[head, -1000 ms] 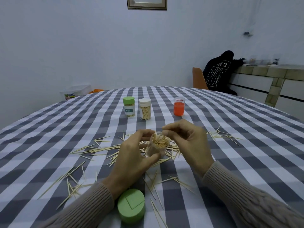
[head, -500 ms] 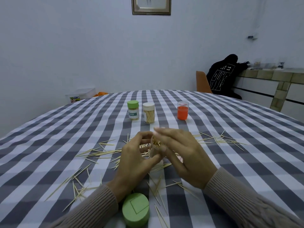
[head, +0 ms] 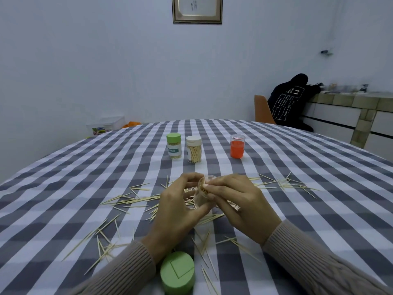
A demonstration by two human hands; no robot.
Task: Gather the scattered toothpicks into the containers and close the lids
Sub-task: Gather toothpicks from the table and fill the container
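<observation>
Hands meet above the middle of the desk (head: 63,179): the left hand (head: 177,211) curls round a small clear jar (head: 202,195) packed with toothpicks, and the right hand (head: 238,201) has its fingertips bent over the jar's open mouth; whether they pinch anything cannot be told. Loose toothpicks (head: 131,200) lie scattered on the checked cloth around and beneath them. A green lid (head: 177,272) sits near the left sleeve. Farther back stand a green-capped jar (head: 174,145), a white-capped jar (head: 194,149) and an orange jar (head: 237,146).

Left hand (head: 178,211): fingers curled, gripping a clear container (head: 202,195). Right hand (head: 238,201): fingertips (head: 209,184) pinched at its open mouth.
</observation>
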